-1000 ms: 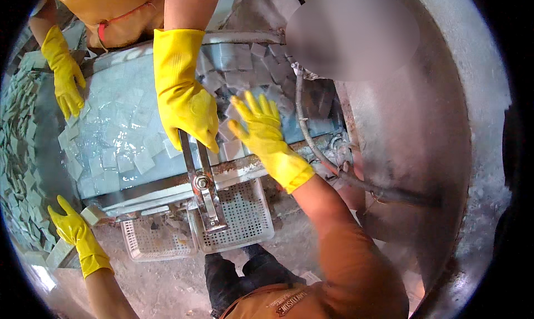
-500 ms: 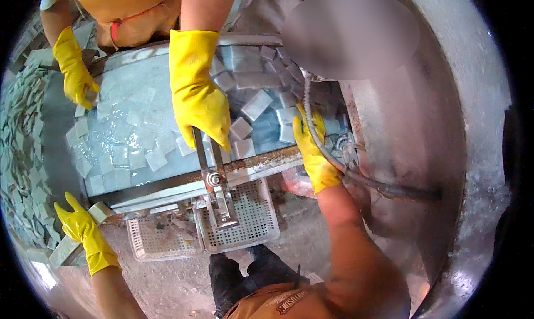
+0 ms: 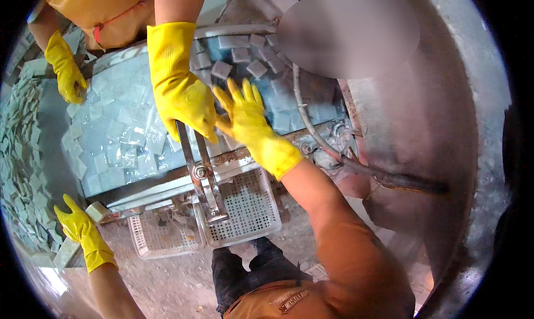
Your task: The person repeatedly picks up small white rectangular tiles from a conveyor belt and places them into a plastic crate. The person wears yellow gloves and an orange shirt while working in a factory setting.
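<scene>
Right hand back over wet tile-strewn tray

A co-worker's gloved hand and a metal bar crowd the right hand leftward; a hose blocks rightward; frozen blocks cover the tray.

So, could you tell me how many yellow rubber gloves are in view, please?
4: the person's left glove at lower left, right glove over the tiles, and a co-worker's two gloves opposite.
</scene>
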Motion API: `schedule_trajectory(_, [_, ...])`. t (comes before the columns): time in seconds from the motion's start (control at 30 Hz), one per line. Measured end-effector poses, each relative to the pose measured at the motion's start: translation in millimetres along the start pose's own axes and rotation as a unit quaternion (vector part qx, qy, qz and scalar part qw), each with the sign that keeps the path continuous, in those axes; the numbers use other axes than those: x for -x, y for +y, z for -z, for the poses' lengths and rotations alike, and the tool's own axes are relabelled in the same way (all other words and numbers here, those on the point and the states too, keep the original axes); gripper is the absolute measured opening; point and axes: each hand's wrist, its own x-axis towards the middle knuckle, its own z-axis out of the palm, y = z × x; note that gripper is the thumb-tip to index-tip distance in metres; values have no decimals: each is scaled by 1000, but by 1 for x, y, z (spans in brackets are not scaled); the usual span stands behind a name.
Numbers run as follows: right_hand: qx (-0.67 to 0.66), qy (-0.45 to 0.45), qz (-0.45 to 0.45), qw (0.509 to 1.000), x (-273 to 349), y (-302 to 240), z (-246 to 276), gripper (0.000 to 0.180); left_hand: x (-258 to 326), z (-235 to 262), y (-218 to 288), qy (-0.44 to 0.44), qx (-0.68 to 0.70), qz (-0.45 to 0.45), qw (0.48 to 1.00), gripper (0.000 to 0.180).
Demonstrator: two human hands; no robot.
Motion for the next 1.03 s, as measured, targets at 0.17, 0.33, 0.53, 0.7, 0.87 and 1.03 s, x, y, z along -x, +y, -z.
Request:
schedule_trajectory(0.17, [-41,-13,-10,999,53,41,50,68,8,12,8,3,-14,1,1000,84])
schedule_trajectory(0.33, [48,-25,-126,991,69,74,54,59,3,1,5,12,-9,-7,1000,84])
schedule_trajectory(0.53, [22,81,-165,983,136,17,63,48,5,16,11,28,-14,-23,999,82])
schedule_trajectory(0.7, [-139,222,-353,898,196,-67,40,57,6,16,-3,36,-23,-35,998,81])
schedule_trajectory(0.87, [-314,353,-670,573,184,9,-53,60,15,25,19,10,-4,-45,999,81])
schedule_trajectory(1.03, [-57,408,-691,594,88,-49,-20,69,11,25,-2,84,36,-194,977,69])
